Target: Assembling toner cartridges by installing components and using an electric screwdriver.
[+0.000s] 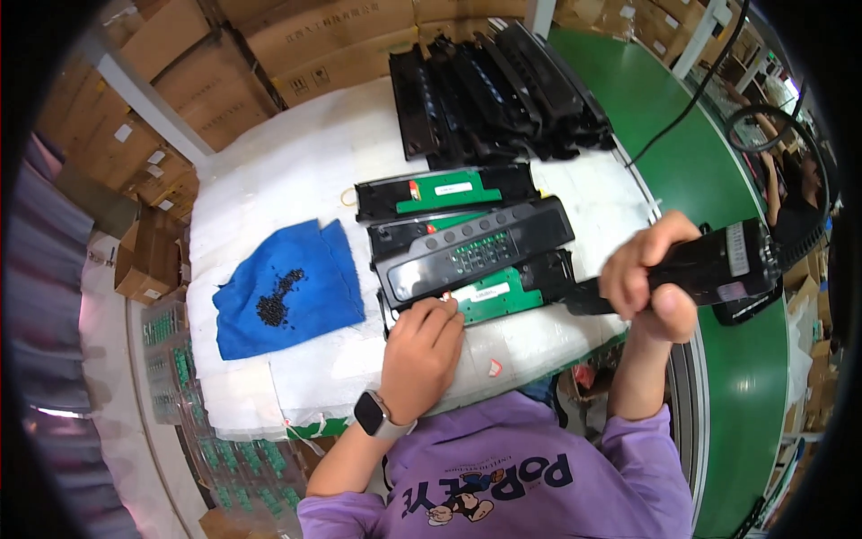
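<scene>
A black corded electric screwdriver (705, 269) is gripped in my right hand (648, 277), tilted, with its narrow end toward the right end of the nearest black plastic housing (552, 274). A green circuit board (498, 296) with a white label sits in that housing. At the housing's left end my left hand (422, 355) presses down, its fingers bent and close together near a small red-and-white connector (447, 296). Behind lies a black panel (422, 260) with a row of round buttons, overlapping the neighbouring housings. The far housing (377, 199) also carries a green board.
On the left, a blue cloth (332, 287) bears a heap of small black screws (272, 310). Black housings (503, 99) are stacked at the back of the white-covered table (296, 144). A green conveyor surface (754, 395) runs along the right. Cardboard boxes (332, 40) stand behind.
</scene>
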Available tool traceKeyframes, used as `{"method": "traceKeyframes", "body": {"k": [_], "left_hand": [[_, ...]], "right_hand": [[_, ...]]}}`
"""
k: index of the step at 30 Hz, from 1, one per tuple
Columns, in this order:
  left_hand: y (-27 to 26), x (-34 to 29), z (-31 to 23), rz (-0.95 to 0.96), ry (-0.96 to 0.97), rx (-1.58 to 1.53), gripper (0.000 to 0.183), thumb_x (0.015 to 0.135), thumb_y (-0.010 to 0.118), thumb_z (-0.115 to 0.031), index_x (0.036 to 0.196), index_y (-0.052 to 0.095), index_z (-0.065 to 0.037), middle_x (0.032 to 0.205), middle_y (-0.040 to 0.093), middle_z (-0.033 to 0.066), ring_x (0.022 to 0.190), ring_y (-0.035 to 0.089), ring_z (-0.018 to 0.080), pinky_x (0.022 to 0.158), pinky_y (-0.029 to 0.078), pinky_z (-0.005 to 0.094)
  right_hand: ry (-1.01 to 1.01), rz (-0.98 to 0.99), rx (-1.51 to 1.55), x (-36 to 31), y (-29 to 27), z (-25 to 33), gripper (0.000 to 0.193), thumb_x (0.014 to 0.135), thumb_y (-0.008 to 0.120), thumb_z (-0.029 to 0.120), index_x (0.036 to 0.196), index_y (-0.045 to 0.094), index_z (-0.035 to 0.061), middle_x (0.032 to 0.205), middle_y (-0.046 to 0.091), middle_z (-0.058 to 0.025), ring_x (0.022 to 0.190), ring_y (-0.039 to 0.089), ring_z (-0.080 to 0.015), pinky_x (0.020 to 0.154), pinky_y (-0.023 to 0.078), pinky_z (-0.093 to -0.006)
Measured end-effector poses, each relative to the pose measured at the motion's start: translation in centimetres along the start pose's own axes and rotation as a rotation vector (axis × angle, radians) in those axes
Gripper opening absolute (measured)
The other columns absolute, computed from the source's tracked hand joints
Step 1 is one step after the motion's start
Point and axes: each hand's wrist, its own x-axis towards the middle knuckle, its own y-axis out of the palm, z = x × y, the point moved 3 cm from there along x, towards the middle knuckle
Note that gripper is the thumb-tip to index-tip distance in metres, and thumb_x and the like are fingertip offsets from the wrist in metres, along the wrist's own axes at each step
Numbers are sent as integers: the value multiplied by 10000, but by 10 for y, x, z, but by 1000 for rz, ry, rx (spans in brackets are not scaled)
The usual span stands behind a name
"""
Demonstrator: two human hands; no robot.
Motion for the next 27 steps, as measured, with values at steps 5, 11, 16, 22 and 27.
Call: {"method": "traceKeyframes", "body": {"k": [5,11,16,22,27], "left_hand": [[0,-8,1,14,33,108,244,693,648,-40,922,581,11,1010,565,139,937,550,302,761,440,386],[-9,-8,-4,-80,74,0,229,705,645,-43,925,588,-13,994,576,136,876,579,298,720,469,378],[-8,-10,-9,266,-183,-862,371,771,643,-63,1109,493,-30,963,604,87,858,594,198,752,469,309],[18,-29,3,579,-631,-1517,425,863,582,-81,1218,353,-31,1110,542,92,996,552,144,834,449,257],[18,-25,7,550,-680,-1713,394,881,572,-146,1201,372,-35,1315,374,118,1197,431,179,916,402,277]], "right_hand": [[345,-391,-842,2,-45,16,349,682,698,140,935,528,-32,586,531,-44,423,481,-89,401,371,-220],[479,-369,-1928,-21,-117,-16,498,647,692,147,1089,527,-11,757,607,-178,727,591,-379,680,481,-416],[191,-134,-1886,25,-58,-34,395,716,646,118,1083,540,15,1048,551,-182,961,551,-329,794,462,-381],[8,576,-1502,75,12,-116,371,779,609,161,1096,528,-15,1125,527,-185,1026,529,-327,855,452,-382],[60,693,-1559,75,8,-151,427,798,592,212,1164,505,9,1200,466,-205,1084,491,-339,873,455,-387]]}}
